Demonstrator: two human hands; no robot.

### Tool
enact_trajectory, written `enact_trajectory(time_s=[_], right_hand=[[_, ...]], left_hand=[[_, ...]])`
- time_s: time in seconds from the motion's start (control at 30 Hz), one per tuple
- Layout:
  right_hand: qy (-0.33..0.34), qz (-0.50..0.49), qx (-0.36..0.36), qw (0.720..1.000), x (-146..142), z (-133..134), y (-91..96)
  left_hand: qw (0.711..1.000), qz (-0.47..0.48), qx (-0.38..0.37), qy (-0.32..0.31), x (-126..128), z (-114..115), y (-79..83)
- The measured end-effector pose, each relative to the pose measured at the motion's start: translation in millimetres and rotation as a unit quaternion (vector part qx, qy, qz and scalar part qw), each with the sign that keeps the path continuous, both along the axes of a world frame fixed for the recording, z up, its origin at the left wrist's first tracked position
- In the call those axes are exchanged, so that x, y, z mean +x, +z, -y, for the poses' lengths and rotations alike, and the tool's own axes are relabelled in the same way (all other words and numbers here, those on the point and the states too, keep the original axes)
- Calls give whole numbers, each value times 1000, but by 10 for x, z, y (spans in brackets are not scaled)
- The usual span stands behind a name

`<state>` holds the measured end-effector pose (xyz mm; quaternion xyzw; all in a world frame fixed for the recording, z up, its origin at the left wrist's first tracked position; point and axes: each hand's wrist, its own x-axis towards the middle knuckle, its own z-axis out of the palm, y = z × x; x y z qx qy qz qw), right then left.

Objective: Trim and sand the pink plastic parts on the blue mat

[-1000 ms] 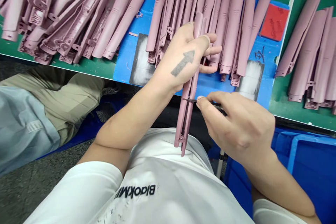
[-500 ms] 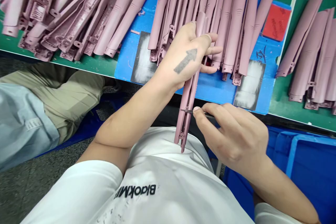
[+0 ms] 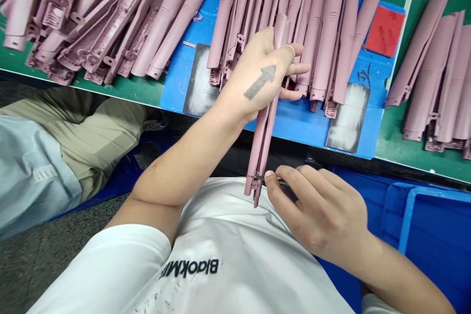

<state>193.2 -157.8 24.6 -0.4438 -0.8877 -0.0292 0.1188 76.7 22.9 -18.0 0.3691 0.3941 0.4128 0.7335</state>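
My left hand (image 3: 267, 71) is closed around the upper part of a long pink plastic housing (image 3: 260, 149), with some fingers stretched out to the right. The housing slants down over the table edge toward my body, its slotted side facing up. My right hand (image 3: 320, 206) is closed in a pinch on a thin dark blade (image 3: 260, 177). That blade lies across the housing near its lower end, just above a small round hole. Most of the blade's handle is hidden by my fingers.
Several more pink housings (image 3: 333, 34) lie on a blue sheet (image 3: 294, 130) on the green table. Another pile (image 3: 121, 19) is at the left, others (image 3: 437, 73) at the right. A red pad (image 3: 385, 31), dark abrasive-looking patches (image 3: 348, 117), blue crates (image 3: 434, 225) and a seated person (image 3: 73, 147) are around.
My right hand and the blade have moved down along the housing, closer to its lower end. My left hand keeps its hold in nearly the same place.
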Motion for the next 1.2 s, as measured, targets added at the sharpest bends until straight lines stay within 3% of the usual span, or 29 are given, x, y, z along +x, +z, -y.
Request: enact_trajectory(time_s=[0.23,0.47,0.6,0.7,0.83,0.9,0.97,1.03,1.2], right_hand=[[16,2,-14,1000,-48,164,-25],[71,-63,-84,992,-22,279,-28],[-25,-205,-144,968,118,190,-176],[-138,-352,-238,895,77,103,-370],[-202,-533,-406,714,-170,21,-572],[-204,-581,-419,667,-262,-11,-603],[-204,-598,-400,664,-286,-38,-599],[-211,-599,-372,678,-252,-59,-583],[-255,-568,-287,728,-124,-86,-581]], left_hand=[[998,32,-43,16,2,-18,-12],[1000,0,5,-7,-21,-27,32],[1000,24,-5,4,-46,-7,77],[997,67,-34,30,-44,7,89],[993,95,-46,45,-19,-4,154],[994,95,-34,50,-8,-7,201],[994,89,-10,57,-11,11,217],[995,84,23,43,-40,62,175],[989,74,100,-84,-193,303,-67]])
